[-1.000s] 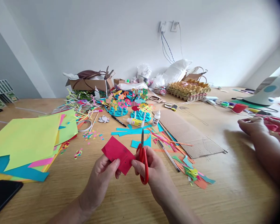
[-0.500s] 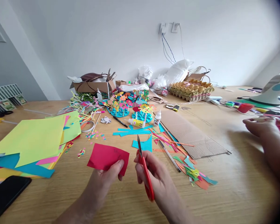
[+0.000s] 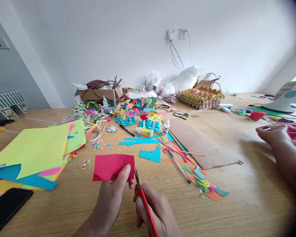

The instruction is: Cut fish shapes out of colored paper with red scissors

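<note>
A piece of red paper [image 3: 106,168] is pinched in my left hand [image 3: 113,197], thumb on top near its right edge. Faint dark pencil-like lines show beside the thumb. My right hand [image 3: 155,204] is closed around the red handles of a pair of scissors [image 3: 146,205]. Their dark blades point up and lie close to the paper's right edge; I cannot tell whether they touch it. Beyond my hands lie a blue paper offcut [image 3: 150,153] and several blue strips [image 3: 138,141].
At left are stacked coloured sheets [image 3: 37,148] and a black phone [image 3: 10,210]. A cardboard sheet [image 3: 199,143], a pen [image 3: 179,166] and paper scraps [image 3: 207,184] lie right. Glue bottles [image 3: 165,127] stand near paper-fish models [image 3: 150,120]. Another person's hand [image 3: 273,135] is far right.
My right hand has brought the scissors left and down, up beside the red paper. The paper has turned to lie more level in my left hand.
</note>
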`<state>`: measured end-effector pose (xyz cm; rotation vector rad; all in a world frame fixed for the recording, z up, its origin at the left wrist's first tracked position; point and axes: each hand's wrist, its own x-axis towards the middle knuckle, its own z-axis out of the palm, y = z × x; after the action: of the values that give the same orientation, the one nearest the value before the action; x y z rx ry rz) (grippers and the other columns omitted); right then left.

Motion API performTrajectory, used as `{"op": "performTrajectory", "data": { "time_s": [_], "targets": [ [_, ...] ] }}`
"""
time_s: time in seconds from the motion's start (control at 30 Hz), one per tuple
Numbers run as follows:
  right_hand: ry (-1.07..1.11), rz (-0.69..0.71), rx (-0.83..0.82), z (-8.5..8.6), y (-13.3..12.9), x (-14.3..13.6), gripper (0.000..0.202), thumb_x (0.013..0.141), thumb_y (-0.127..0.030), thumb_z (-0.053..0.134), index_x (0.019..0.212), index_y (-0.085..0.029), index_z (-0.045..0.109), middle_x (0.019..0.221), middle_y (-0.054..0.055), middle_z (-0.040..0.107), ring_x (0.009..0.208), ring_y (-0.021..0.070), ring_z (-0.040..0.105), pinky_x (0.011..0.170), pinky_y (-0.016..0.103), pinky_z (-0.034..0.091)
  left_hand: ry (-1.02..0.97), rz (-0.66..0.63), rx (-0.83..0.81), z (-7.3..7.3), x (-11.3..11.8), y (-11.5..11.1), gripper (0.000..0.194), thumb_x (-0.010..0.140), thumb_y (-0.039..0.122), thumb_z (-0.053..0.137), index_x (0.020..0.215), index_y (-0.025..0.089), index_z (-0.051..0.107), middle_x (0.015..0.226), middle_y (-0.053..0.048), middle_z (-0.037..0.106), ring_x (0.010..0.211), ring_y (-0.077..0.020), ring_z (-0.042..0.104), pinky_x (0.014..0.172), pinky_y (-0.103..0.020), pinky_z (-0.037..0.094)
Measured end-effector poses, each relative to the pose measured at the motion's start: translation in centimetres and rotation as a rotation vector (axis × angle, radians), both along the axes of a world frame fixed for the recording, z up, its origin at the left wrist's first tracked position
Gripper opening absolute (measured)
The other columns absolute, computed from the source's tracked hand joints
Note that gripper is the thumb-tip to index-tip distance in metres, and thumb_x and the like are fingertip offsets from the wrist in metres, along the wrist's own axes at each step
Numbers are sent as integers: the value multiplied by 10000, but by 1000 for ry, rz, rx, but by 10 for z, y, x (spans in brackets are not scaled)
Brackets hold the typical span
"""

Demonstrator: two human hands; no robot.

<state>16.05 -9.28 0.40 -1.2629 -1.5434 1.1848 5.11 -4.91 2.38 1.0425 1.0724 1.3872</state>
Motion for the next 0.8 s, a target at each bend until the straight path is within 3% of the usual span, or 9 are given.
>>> {"op": "performTrajectory", "data": {
  "time_s": [0.43, 0.8],
  "targets": [
    [155, -22, -41, 1, 1, -3, 502, 812, -660, 327, 689, -189, 450, 414, -47, 420, 361, 92, 395, 380, 172, 356, 85, -56, 23, -2, 1, 5, 278, 718, 321, 585, 475, 188, 562, 452, 8, 573, 452, -134, 528, 473, -227, 436],
    [177, -40, -55, -8, 8, -4, 559, 774, -721, 327, 662, -188, 451, 376, -51, 423, 319, 77, 345, 357, 173, 332, 48, -55, 3, -11, 3, 12, 259, 717, 338, 603, 513, 181, 569, 446, 18, 573, 449, -134, 534, 476, -228, 433]
  ]
}}
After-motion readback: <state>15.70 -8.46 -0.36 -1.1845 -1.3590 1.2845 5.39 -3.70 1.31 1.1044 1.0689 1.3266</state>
